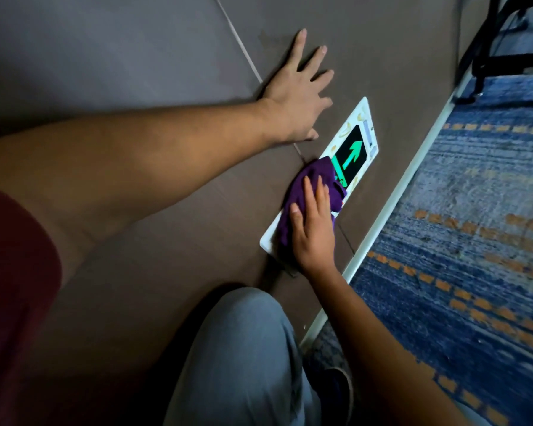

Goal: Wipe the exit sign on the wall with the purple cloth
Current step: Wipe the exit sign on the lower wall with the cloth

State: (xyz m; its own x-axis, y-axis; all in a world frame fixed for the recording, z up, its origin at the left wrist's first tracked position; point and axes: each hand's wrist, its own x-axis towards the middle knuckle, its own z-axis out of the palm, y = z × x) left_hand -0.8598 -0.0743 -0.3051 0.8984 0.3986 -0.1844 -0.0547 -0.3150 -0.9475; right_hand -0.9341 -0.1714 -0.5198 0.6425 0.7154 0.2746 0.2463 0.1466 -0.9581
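Note:
The exit sign (353,147) is a white-framed plate with a black panel and a glowing green arrow, mounted low on the brown wall (136,56). A bunched purple cloth (308,186) covers the sign's middle and hides part of its green figure. My right hand (313,229) lies flat on the cloth, pressing it against the sign. My left hand (296,93) rests spread and flat on the wall just above the sign, holding nothing.
A pale skirting strip (391,204) runs along the wall's foot. Blue carpet with orange dashes (474,226) spreads to the right. Black furniture legs (493,44) stand at the upper right. My bent knee in grey trousers (243,348) is close below the sign.

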